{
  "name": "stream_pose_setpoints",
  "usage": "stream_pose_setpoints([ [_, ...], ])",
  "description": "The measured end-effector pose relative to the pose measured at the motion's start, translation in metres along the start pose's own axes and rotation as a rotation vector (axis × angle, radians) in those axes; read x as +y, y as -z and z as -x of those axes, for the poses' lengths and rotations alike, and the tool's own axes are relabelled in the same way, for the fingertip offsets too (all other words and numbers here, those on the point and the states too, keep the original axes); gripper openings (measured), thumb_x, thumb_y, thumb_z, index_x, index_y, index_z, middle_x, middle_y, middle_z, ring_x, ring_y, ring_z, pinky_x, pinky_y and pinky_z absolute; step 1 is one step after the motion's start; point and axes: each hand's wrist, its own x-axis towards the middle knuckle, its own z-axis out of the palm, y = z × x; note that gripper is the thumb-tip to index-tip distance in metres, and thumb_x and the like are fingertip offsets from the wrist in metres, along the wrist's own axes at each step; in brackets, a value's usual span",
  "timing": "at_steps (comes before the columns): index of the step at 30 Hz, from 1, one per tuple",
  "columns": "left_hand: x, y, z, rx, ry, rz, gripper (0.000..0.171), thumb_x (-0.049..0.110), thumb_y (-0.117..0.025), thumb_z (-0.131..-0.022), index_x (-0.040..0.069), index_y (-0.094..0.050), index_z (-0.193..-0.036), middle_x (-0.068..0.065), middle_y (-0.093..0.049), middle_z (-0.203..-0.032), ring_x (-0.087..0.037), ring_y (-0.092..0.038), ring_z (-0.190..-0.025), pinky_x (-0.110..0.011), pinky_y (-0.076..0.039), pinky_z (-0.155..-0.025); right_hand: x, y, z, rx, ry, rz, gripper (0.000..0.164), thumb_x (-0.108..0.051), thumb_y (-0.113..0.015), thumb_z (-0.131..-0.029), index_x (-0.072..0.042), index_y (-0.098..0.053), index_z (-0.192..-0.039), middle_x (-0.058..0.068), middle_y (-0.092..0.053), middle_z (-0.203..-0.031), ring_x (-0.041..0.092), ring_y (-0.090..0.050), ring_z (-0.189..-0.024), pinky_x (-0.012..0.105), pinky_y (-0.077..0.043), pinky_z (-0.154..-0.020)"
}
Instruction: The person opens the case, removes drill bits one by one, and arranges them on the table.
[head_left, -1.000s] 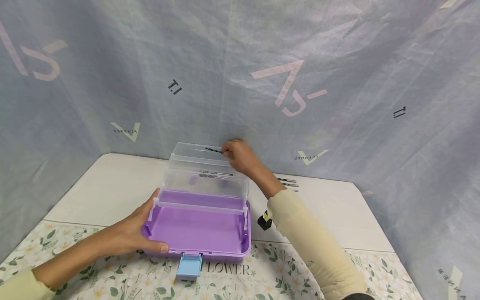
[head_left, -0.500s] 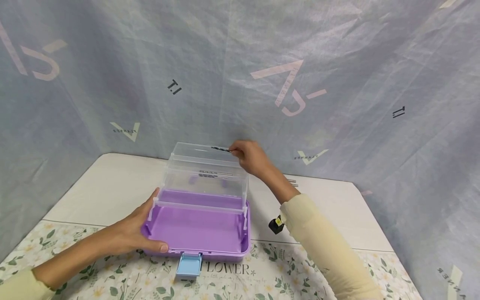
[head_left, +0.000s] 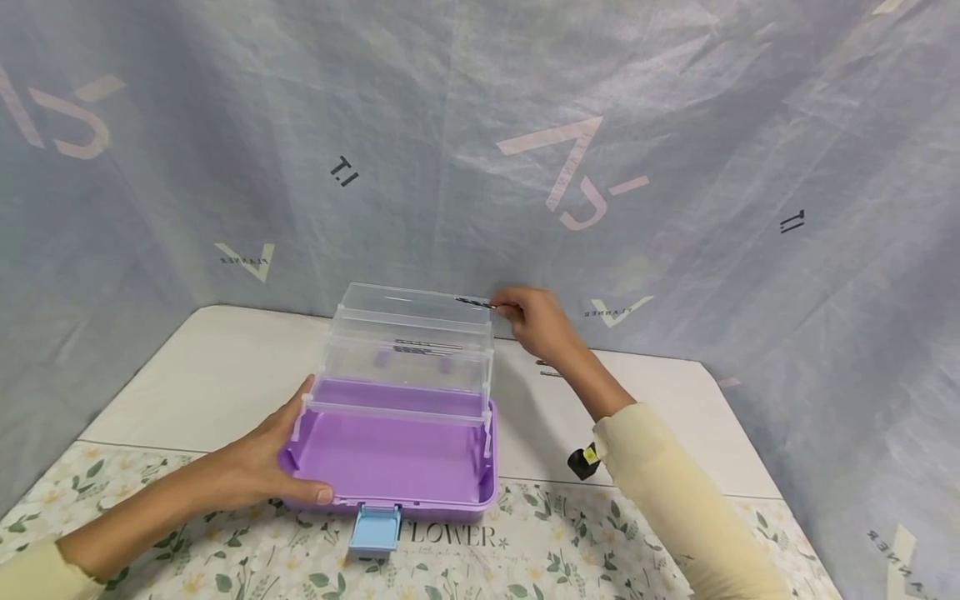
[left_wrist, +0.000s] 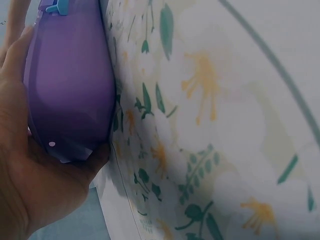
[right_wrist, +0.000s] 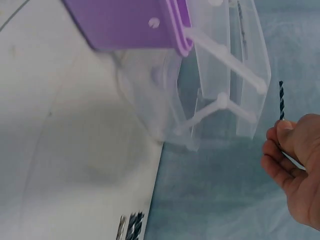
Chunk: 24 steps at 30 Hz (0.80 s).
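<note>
My left hand [head_left: 258, 462] grips the left end of an opened purple toolbox [head_left: 393, 454], thumb over its front rim. The left wrist view shows that hand [left_wrist: 45, 175] wrapped around the box's end [left_wrist: 72, 75]. Between thumb and fingertips my right hand [head_left: 536, 321] pinches a dark twist drill bit [head_left: 474, 302] by its shank, at the right end of the raised clear top tray [head_left: 397, 298]. From the right wrist, the bit [right_wrist: 281, 100] points past the tray's end, and the fingers [right_wrist: 282, 160] are curled. Several bits [head_left: 427, 347] lie in the clear trays.
More drill bits [right_wrist: 132, 227] lie on the white table [head_left: 660, 425] right of the box, partly behind the right forearm. A black and yellow object [head_left: 583, 461] shows at the right cuff. A light blue latch [head_left: 377, 529] hangs down in front. Behind stands a grey curtain [head_left: 420, 167].
My right hand has moved to the right with the drill bit, from over the top tray to its right end. The left hand keeps its grip on the toolbox.
</note>
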Motion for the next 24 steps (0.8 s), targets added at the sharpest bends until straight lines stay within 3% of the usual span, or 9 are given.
stream_pose_setpoints([
  [10,0.0,0.001,0.001,0.002,0.002,0.007,0.161,0.026,-0.101,-0.084,0.026,0.031,-0.176,-0.045,-0.011,-0.176,-0.034,-0.07,-0.129,-0.034,-0.063,-0.099,0.02,0.012,0.019,-0.003,-0.065,0.015,0.02,-0.003,-0.068,-0.111,0.0,-0.083,-0.123,0.018,-0.085,-0.122,0.036,-0.08,-0.112,0.053,-0.065,-0.098],
  [20,0.0,0.001,0.001,-0.007,0.003,0.024,0.16,0.026,-0.1,-0.085,0.026,0.031,-0.176,-0.044,-0.014,-0.175,-0.033,-0.069,-0.129,-0.035,-0.062,-0.1,0.036,0.018,0.038,-0.01,-0.121,0.024,0.021,-0.006,-0.068,-0.112,-0.003,-0.084,-0.125,0.017,-0.085,-0.123,0.032,-0.078,-0.101,0.047,-0.062,-0.087],
  [24,0.0,0.001,0.0,0.002,0.004,-0.01,0.16,0.028,-0.101,-0.085,0.025,0.03,-0.177,-0.044,-0.013,-0.176,-0.033,-0.069,-0.129,-0.042,-0.062,-0.103,0.04,0.02,0.045,-0.027,-0.152,0.019,0.022,-0.007,-0.066,-0.113,-0.002,-0.082,-0.128,0.018,-0.084,-0.125,0.032,-0.075,-0.099,0.045,-0.058,-0.084],
])
